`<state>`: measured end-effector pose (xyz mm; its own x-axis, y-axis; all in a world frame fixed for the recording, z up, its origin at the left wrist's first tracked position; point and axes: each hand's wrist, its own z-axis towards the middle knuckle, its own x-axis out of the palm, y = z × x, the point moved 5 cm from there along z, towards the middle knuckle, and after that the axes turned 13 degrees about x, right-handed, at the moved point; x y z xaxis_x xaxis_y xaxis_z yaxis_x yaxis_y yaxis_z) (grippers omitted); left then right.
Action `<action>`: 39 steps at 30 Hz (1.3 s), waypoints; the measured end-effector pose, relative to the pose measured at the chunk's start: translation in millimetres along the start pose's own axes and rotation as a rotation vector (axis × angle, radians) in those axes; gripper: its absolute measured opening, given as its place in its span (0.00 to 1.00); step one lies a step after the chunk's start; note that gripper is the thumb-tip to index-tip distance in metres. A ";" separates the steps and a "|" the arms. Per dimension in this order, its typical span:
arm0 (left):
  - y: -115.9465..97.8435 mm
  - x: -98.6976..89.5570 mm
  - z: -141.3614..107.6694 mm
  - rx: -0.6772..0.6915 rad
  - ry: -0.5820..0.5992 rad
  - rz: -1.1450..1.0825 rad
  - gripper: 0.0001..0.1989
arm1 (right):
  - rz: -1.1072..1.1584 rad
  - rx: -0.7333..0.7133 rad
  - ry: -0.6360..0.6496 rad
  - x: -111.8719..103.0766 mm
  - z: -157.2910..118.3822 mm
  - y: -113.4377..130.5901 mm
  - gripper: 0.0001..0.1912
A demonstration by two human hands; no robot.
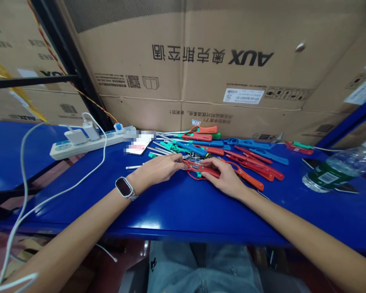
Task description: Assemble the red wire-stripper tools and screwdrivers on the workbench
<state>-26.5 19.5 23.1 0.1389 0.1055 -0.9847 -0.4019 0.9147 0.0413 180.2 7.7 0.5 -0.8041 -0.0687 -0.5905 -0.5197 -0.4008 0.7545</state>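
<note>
In the head view, my left hand (160,169), with a watch on its wrist, pinches the left end of a red lighter handle (197,165). Fingers of my right hand (227,179) are closed on the handle's right end. Small metal parts show inside the handle, though fine detail is too small to tell. Behind my hands lies a pile of long-nosed lighters with metal tubes, among them a blue lighter (192,147) and an orange lighter (205,130). Red handle shells (250,158) and blue handle shells (259,150) lie to the right of it.
A power strip (88,140) with white chargers and a cable occupies the left of the blue table (158,211). On the right, a plastic bottle (332,171) lies over a dark flat object. Large cardboard boxes (183,81) form a wall behind; a white card (139,144) lies near the strip.
</note>
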 end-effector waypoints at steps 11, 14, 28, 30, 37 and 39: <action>2.2 0.6 2.6 0.019 -0.025 -0.051 0.15 | -0.226 -0.093 0.019 5.1 -4.0 6.3 0.17; 0.7 2.7 2.6 0.033 -0.026 -0.078 0.14 | -0.295 -0.127 0.035 7.6 -4.9 8.6 0.17; 9.4 5.3 -19.2 -0.103 -0.087 -0.177 0.15 | -0.408 -0.128 0.049 11.5 -4.1 5.5 0.19; 9.4 5.2 -17.7 -0.088 -0.080 -0.181 0.13 | -0.400 -0.133 0.050 11.3 -4.1 6.0 0.19; 6.5 7.3 -13.9 -0.034 -0.117 -0.214 0.15 | -0.369 -0.155 0.061 10.5 -4.3 7.9 0.18; 6.1 8.0 -13.2 -0.028 -0.110 -0.186 0.17 | -0.357 -0.150 0.063 10.6 -4.3 8.0 0.18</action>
<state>-39.7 20.7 13.2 0.3102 -0.0208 -0.9505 -0.3851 0.9113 -0.1456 168.8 -0.1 -1.0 -0.5588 0.0448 -0.8281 -0.7117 -0.5384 0.4511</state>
